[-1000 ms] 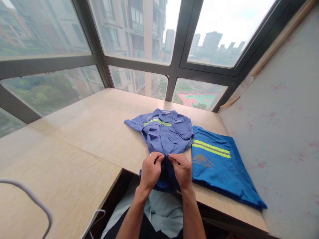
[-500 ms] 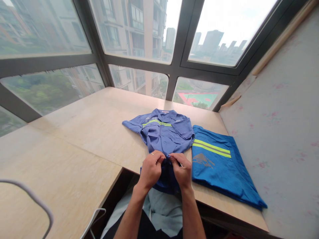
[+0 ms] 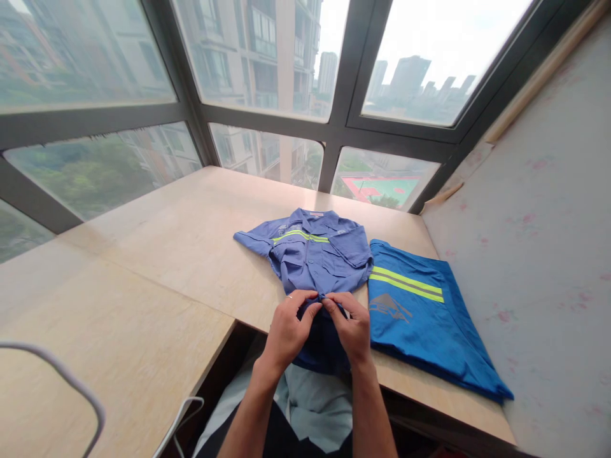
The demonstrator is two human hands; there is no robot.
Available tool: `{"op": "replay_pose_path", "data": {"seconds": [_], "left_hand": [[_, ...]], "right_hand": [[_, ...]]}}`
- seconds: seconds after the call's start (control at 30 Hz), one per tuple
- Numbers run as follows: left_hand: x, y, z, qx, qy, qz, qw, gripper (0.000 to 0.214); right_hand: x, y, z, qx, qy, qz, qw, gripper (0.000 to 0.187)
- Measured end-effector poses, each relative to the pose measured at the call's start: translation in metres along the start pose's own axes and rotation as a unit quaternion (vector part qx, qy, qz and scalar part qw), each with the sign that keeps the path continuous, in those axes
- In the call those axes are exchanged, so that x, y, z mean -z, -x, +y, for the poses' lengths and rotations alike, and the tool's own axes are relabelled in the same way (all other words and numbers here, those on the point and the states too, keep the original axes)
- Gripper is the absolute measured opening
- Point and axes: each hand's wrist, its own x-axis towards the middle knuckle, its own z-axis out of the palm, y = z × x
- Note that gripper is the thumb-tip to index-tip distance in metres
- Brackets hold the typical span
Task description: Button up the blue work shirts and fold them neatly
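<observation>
A blue work shirt [image 3: 312,254] with a yellow-green reflective stripe lies flat on the wooden table [image 3: 191,254], collar away from me, its hem hanging over the near edge. My left hand [image 3: 286,331] and my right hand [image 3: 352,331] meet at the shirt's front placket near the hem. Both pinch the cloth there with thumbs and fingertips closed. A ring shows on my left hand.
A folded brighter blue garment [image 3: 420,312] with reflective stripes and a grey logo lies to the right of the shirt. A papered wall [image 3: 539,254] closes the right side, and windows run along the back. White wire hangers [image 3: 71,388] sit at the lower left.
My hands have stayed at the placket; the fingers shifted slightly while working the cloth. The shirt has barely moved.
</observation>
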Motion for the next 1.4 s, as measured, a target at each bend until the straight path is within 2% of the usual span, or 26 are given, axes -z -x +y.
{"op": "replay_pose_path", "data": {"seconds": [0.17, 0.33, 0.47, 0.57, 0.67, 0.7, 0.77, 0.87, 0.97, 1.03, 1.13, 1.27, 1.4], "left_hand": [[0.003, 0.002, 0.001, -0.052, -0.060, -0.001, 0.997, 0.022], [0.001, 0.004, 0.007, -0.055, -0.037, 0.016, 0.998, 0.027], [0.006, 0.002, 0.008, 0.002, -0.016, 0.068, 0.998, 0.022], [0.022, 0.000, -0.001, 0.066, -0.032, 0.108, 0.991, 0.021], [0.038, 0.000, -0.016, 0.118, -0.098, 0.106, 0.982, 0.027], [0.041, 0.001, -0.021, 0.127, -0.131, 0.095, 0.979, 0.029], [0.042, 0.003, -0.029, 0.118, -0.198, 0.071, 0.970, 0.033], [0.029, 0.006, -0.033, 0.045, -0.247, 0.076, 0.965, 0.044], [0.009, 0.005, -0.028, -0.022, -0.225, 0.082, 0.971, 0.053], [-0.005, 0.002, -0.027, -0.045, -0.212, 0.066, 0.974, 0.049], [-0.023, 0.000, -0.034, -0.047, -0.226, 0.052, 0.972, 0.039], [-0.033, -0.001, -0.047, -0.029, -0.243, 0.049, 0.968, 0.023], [-0.028, -0.001, -0.045, -0.020, -0.178, 0.050, 0.982, 0.019]], "right_hand": [[-0.002, 0.000, -0.001, -0.018, -0.002, -0.003, 1.000, 0.016], [0.000, -0.001, 0.008, -0.094, 0.001, 0.101, 0.990, 0.024], [0.009, -0.003, 0.019, -0.165, -0.015, 0.201, 0.965, 0.032], [0.020, -0.005, 0.027, -0.191, -0.041, 0.271, 0.942, 0.031], [0.030, -0.006, 0.036, -0.209, -0.079, 0.317, 0.922, 0.028], [0.032, -0.005, 0.039, -0.215, -0.080, 0.314, 0.921, 0.027], [0.036, -0.004, 0.042, -0.223, -0.052, 0.269, 0.935, 0.025], [0.039, -0.002, 0.038, -0.197, 0.061, 0.182, 0.961, 0.013], [0.039, -0.003, 0.020, -0.091, 0.158, 0.156, 0.971, 0.015], [0.036, -0.005, 0.003, -0.014, 0.165, 0.127, 0.978, 0.023], [0.025, -0.006, -0.019, 0.054, 0.134, 0.036, 0.989, 0.034], [0.004, -0.003, -0.021, 0.070, 0.107, -0.068, 0.989, 0.039], [-0.009, 0.000, -0.001, 0.036, 0.116, -0.095, 0.988, 0.038]]}}
